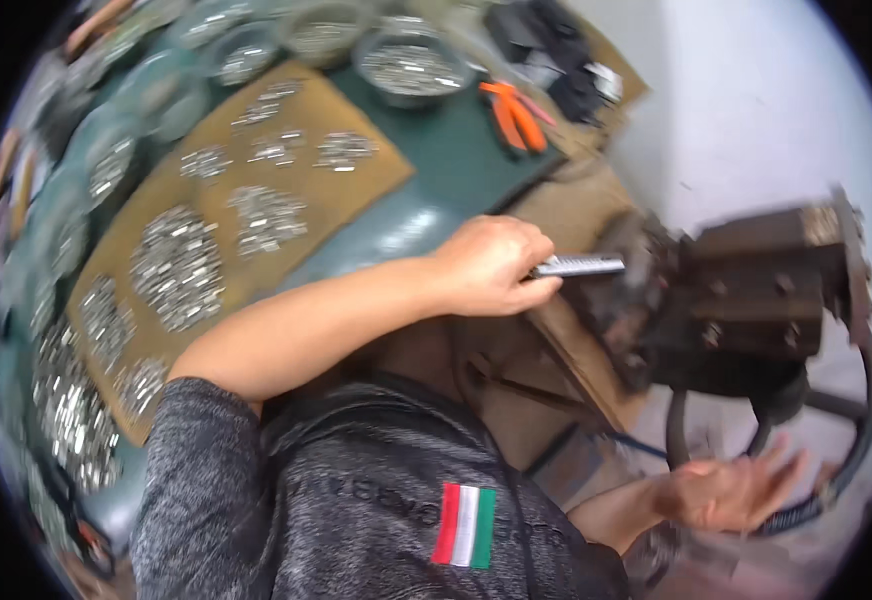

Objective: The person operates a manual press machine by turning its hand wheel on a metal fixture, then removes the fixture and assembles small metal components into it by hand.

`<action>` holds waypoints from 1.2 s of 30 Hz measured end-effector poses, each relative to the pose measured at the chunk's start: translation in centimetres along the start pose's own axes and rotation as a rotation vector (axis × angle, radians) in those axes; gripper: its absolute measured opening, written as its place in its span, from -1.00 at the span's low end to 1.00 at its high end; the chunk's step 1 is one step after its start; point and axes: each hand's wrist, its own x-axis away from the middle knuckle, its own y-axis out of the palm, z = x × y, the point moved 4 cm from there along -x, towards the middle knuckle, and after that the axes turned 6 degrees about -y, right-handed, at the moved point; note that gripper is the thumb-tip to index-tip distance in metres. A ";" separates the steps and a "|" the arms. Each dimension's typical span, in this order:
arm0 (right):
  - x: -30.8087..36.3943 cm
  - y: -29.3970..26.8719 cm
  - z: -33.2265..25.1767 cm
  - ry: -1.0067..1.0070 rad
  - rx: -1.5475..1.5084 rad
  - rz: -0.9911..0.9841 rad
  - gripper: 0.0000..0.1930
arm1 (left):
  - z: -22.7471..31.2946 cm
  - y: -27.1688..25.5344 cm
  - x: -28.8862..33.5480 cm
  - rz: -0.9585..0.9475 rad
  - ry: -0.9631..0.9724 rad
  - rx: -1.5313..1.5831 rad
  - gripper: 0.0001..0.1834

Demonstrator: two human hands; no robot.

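My left hand point(494, 265) is closed round a slim silver metal strip point(581, 266), whose kind I cannot make out. The strip's free end points right, toward the working side of a dark metal machine point(746, 290). Low on the right, my right hand point(731, 490) has its fingers spread, somewhat blurred, beside the black rim of a large handwheel point(868, 400). I cannot tell whether it touches the rim. Nothing shows in that hand.
On the green tabletop point(456, 190), a brown board point(356, 205) bears several piles of small silver metal pieces point(178, 268). Bowls of similar parts, including a full one point(411, 70), line the far edge. Orange-handled pliers point(514, 118) lie near the table's right edge.
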 end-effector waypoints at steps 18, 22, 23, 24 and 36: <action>5.9 35.5 -16.0 0.768 -1.753 -1.076 -0.68 | 13.4 -19.1 33.6 0.447 -1.432 -0.344 -0.67; 6.9 36.0 -17.6 0.684 -1.783 -1.129 -0.68 | 14.0 -18.0 31.2 0.691 -1.275 -0.037 -0.56; 7.3 36.1 -17.1 0.671 -1.778 -1.118 -0.69 | 12.8 -17.8 30.2 0.663 -1.192 0.006 -0.54; 7.5 36.0 -16.9 0.718 -1.743 -1.089 -0.70 | 11.4 -17.8 28.4 0.518 -1.113 0.041 -0.54; 10.3 33.4 -17.0 0.073 -1.336 -0.851 -0.70 | -3.1 -6.8 21.2 0.632 -0.553 -0.692 -0.59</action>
